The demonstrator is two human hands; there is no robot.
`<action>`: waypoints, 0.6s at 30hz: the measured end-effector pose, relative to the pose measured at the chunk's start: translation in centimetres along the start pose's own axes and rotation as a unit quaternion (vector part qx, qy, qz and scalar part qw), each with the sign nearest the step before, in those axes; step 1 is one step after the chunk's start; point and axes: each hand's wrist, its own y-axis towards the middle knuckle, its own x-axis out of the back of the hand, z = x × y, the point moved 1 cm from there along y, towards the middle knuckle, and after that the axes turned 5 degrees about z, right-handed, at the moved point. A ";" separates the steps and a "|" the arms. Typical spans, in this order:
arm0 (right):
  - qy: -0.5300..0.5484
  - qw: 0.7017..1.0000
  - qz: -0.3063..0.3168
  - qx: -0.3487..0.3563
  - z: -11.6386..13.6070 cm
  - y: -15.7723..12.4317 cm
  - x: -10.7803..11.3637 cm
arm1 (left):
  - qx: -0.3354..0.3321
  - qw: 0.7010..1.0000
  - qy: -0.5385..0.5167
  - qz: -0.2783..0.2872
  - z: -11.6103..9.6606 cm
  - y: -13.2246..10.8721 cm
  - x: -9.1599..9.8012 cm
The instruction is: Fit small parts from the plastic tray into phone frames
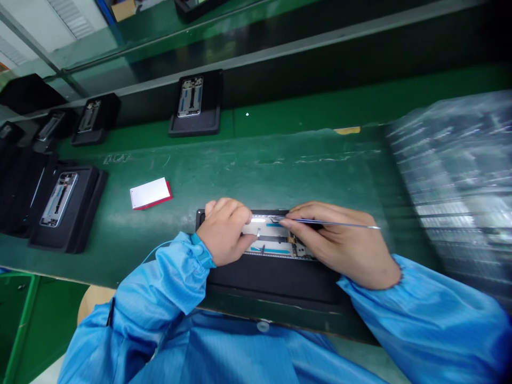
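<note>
A smartphone mid-frame [276,240] with blue strips and a dark central slot lies in a black foam tray [276,282] in front of me. My left hand [224,230] curls over the frame's left end and holds it. My right hand [336,242] grips fine metal tweezers [336,223], whose tips reach the upper part of the frame near a small dark piece. The fingers hide part of the frame. Blue sleeves cover both my arms, and a thin blue cord [156,252] runs from the left cuff.
Several black trays with phone frames, such as one at left [68,205] and one at the back [196,104], stand on the green bench [240,170]. A white notepad with red backing [150,193] lies nearby. A blurred clear plastic-wrapped stack [452,186] fills the right.
</note>
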 end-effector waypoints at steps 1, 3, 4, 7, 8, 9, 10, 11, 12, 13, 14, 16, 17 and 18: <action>-0.004 1.000 0.001 -0.001 0.0 0.0 -0.1 | 0.001 1.000 0.000 0.001 0.0 0.0 0.0; -0.013 1.000 0.001 0.005 -0.1 0.0 -0.2 | 0.002 1.000 0.002 0.001 -0.1 0.0 0.0; -0.017 1.000 -0.002 0.011 -0.1 0.0 -0.2 | 0.001 1.000 0.004 0.001 -0.1 0.0 0.0; -0.033 0.999 -0.011 0.022 -0.1 -0.1 -0.3 | -0.004 1.000 0.012 0.000 -0.1 0.0 -0.1; -0.040 0.999 -0.015 0.023 -0.2 -0.1 -0.3 | -0.007 1.000 0.014 -0.001 -0.1 0.0 -0.1; -0.048 0.998 -0.017 0.023 -0.2 -0.1 -0.3 | -0.009 1.000 0.017 -0.001 0.0 0.1 -0.1; -0.055 0.998 -0.018 0.025 -0.2 -0.2 -0.4 | -0.011 1.000 0.020 -0.001 0.0 0.1 -0.1; -0.062 0.997 -0.019 0.032 -0.2 -0.2 -0.5 | -0.013 1.000 0.022 -0.001 0.0 0.1 -0.2; -0.067 0.997 -0.021 0.042 -0.2 -0.2 -0.6 | -0.014 1.000 0.025 -0.001 0.0 0.1 -0.2; -0.073 0.995 -0.025 0.056 -0.1 -0.2 -0.7 | -0.014 1.000 0.027 0.000 0.1 0.1 -0.2; -0.077 0.994 -0.031 0.070 -0.1 -0.2 -0.7 | -0.014 0.999 0.030 0.002 0.1 0.1 -0.2; -0.083 0.991 -0.043 0.092 0.0 -0.2 -0.8 | -0.013 0.999 0.034 0.005 0.0 0.1 -0.2; -0.083 0.991 -0.046 0.094 0.0 -0.2 -0.8 | -0.013 0.999 0.035 0.006 0.0 0.1 -0.2; -0.079 0.992 -0.046 0.091 0.0 -0.2 -0.8 | -0.012 0.999 0.036 0.007 0.0 0.1 -0.2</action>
